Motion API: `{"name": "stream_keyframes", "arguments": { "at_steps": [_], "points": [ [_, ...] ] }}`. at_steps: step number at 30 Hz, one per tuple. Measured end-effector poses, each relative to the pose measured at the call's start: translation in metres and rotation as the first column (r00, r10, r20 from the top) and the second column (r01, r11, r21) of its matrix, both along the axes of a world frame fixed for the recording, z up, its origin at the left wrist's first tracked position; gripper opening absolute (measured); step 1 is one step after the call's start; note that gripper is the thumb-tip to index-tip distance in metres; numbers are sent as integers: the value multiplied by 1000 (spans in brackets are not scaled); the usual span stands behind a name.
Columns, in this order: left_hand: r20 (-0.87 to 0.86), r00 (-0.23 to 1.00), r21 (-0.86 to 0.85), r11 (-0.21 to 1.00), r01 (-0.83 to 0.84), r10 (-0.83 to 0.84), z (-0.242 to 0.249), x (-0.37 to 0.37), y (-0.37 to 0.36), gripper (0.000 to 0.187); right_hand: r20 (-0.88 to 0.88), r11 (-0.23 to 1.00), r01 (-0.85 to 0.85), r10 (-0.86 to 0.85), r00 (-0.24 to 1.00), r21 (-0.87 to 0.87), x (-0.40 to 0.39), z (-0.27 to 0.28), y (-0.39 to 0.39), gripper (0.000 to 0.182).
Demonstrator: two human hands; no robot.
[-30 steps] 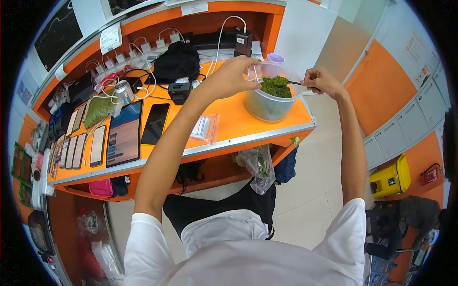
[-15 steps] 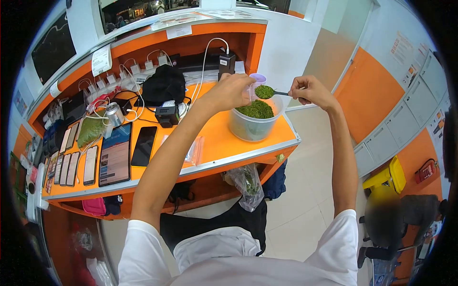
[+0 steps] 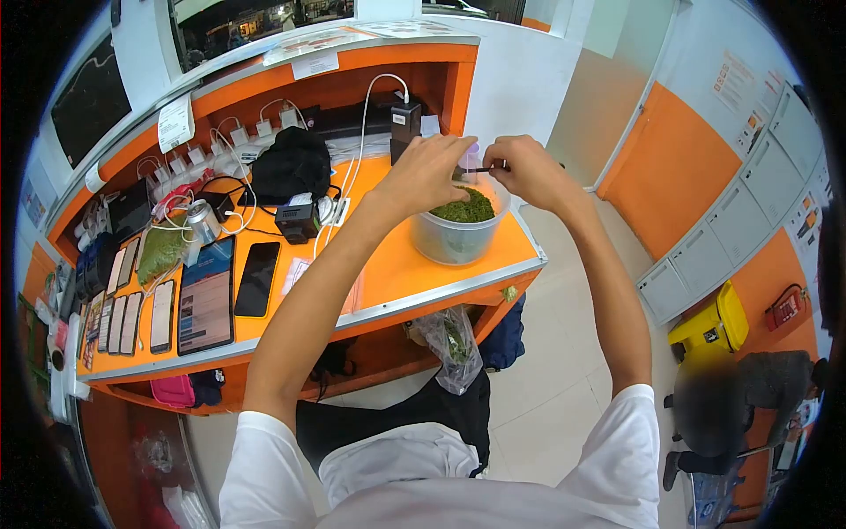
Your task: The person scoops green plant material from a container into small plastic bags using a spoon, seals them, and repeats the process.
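A translucent plastic tub (image 3: 448,242) holds finely shredded green leaves (image 3: 467,206) near the right end of the orange desk. Above it, my right hand (image 3: 522,172) is closed on the dark handle of a spoon (image 3: 478,169), which points left. The spoon's bowl is mostly hidden beside my left hand (image 3: 430,174). That hand is closed, with thumb and fingers pinching some thin clear plastic over the tub; its exact kind is hard to make out. Just behind the fingertips shows a pale purple cup (image 3: 471,156), partly covered.
Several phones (image 3: 162,316), a tablet (image 3: 207,295), a can (image 3: 204,222) and a bag of green leaves (image 3: 164,249) lie to the left. Cables and a black cloth (image 3: 291,167) sit behind. A clear bag (image 3: 448,348) hangs below the edge. At right, a person (image 3: 767,397) is near a yellow bin (image 3: 712,322).
The spoon, heaped with green leaves before, has moved left and up to my left hand, and its bowl is now mostly hidden. My right hand has come closer to the left.
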State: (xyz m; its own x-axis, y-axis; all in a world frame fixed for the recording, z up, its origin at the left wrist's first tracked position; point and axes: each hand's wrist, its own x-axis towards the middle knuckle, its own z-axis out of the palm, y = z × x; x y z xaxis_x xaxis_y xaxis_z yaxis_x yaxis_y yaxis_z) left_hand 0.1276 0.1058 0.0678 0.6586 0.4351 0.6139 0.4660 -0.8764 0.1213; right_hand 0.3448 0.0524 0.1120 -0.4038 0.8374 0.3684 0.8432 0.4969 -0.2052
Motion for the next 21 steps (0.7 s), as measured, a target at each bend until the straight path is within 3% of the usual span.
{"name": "stream_keyframes", "arguments": {
  "at_steps": [1,4,6,8,10,11,12,13,17,19,21],
  "points": [
    [-1,1000,-1,1000,0,0,0,-1,3,73,127,991,3,-19,992,131,-2,-1,-2,15],
    [-44,998,-14,999,-47,47,3,-1,6,80,276,980,18,-73,958,196,-10,3,-9,19],
    [-91,995,-235,970,-60,40,5,3,4,81,298,980,-41,-19,954,194,-15,3,-14,21],
    [-109,994,-325,944,-62,27,3,8,12,75,319,977,-102,38,947,188,-18,4,-15,24],
    [-123,992,-414,908,-63,13,-5,11,17,69,239,984,-27,-15,971,174,-19,8,-17,18],
    [-17,1000,-440,898,7,-16,-10,12,19,69,239,984,-29,-14,971,175,-20,11,-17,18],
    [87,995,-457,886,78,-43,-11,11,18,70,208,998,22,-34,978,58,-19,14,-18,18],
    [85,995,-457,886,77,-43,-13,11,17,70,178,996,70,-58,982,-62,-18,15,-18,18],
    [206,977,-440,888,137,-49,-21,10,14,63,66,999,1,-5,998,54,-11,13,-12,15],
    [221,974,-446,883,146,-49,-19,10,11,60,-19,998,33,-34,999,-57,-11,17,-12,17],
    [262,964,-447,880,163,-45,-17,9,9,55,-32,998,5,-7,999,-58,-6,23,-13,17]
  ]
}}
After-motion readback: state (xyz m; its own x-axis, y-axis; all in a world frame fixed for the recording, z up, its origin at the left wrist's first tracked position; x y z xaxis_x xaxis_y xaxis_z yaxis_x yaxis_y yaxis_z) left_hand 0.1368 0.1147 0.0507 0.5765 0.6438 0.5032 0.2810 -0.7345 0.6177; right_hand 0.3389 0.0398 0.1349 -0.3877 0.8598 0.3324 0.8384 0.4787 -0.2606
